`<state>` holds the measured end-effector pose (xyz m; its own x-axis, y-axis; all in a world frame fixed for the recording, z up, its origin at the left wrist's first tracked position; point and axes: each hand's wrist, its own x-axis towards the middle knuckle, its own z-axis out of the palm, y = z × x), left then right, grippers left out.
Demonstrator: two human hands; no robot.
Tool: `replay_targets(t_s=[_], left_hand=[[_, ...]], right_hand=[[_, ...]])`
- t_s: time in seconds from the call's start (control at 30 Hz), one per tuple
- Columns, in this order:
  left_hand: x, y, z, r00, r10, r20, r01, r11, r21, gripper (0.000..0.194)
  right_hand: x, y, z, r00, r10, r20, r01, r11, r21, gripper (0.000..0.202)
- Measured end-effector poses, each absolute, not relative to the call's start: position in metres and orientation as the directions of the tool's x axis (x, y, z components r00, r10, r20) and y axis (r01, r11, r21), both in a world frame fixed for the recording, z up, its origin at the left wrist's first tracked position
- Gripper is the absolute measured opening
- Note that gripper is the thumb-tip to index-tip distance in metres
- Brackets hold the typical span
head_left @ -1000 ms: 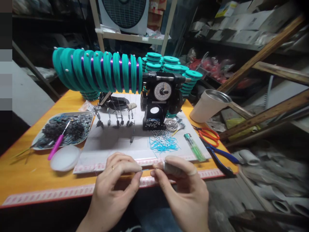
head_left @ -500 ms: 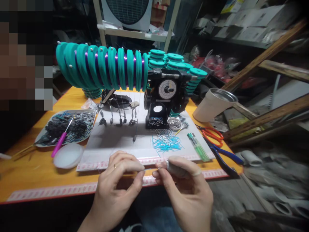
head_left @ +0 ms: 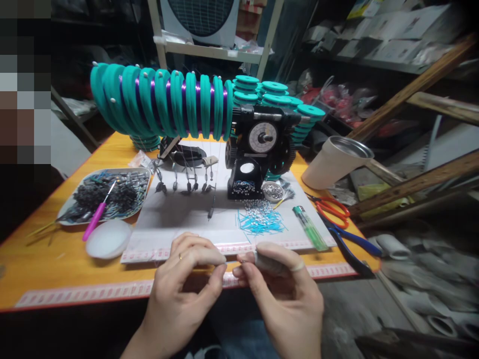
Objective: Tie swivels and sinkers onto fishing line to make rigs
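Left hand: thumb and forefinger pinched on a thin blue strip, which lies between the two hands above the near edge of the tabletop. Right hand: thumb and fingertips closed on a tiny dark piece, too small to identify. Beyond the hands lies a white board, bearing blue sticks, small beads and, to the right, a green lighter. Pliers lie at the board's right; a dish and a filled tray lie at its left. Behind stands a black counter, beside a row of teal spools with hanging threads.
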<state>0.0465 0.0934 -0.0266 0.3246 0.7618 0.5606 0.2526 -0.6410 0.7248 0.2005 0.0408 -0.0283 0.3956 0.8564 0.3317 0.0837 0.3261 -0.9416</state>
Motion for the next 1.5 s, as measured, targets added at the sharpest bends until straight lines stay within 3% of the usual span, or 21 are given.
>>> replay_targets(t_s=[0.4, 0.6, 0.83, 1.07, 1.3, 1.5], left_hand=[[0.046, 0.092, -0.027, 0.327, 0.735, 0.594, 0.251, -0.674, 0.695, 0.024], [0.047, 0.097, -0.027, 0.291, 0.709, 0.643, 0.194, -0.702, 0.686, 0.025], [0.045, 0.096, -0.025, 0.311, 0.707, 0.635, 0.17, -0.698, 0.695, 0.024], [0.046, 0.095, -0.021, 0.334, 0.709, 0.621, 0.198, -0.697, 0.69, 0.018], [0.017, 0.099, -0.012, 0.455, 0.665, 0.592, 0.33, -0.743, 0.582, 0.023], [-0.01, 0.122, -0.004, 0.608, 0.576, 0.547, 0.365, -0.814, 0.451, 0.022]], right_hand=[[0.196, 0.042, -0.03, 0.372, 0.849, 0.374, 0.186, 0.327, -0.927, 0.037], [0.202, 0.037, -0.037, 0.337, 0.828, 0.449, 0.341, 0.337, -0.878, 0.043], [0.209, 0.036, -0.029, 0.259, 0.845, 0.468, 0.257, 0.407, -0.876, 0.042], [0.206, 0.034, -0.028, 0.253, 0.788, 0.561, 0.363, 0.461, -0.81, 0.036], [0.208, 0.038, -0.028, 0.254, 0.807, 0.532, 0.485, 0.37, -0.793, 0.024], [0.214, 0.054, -0.032, 0.101, 0.797, 0.596, 0.701, 0.368, -0.611, 0.022]])
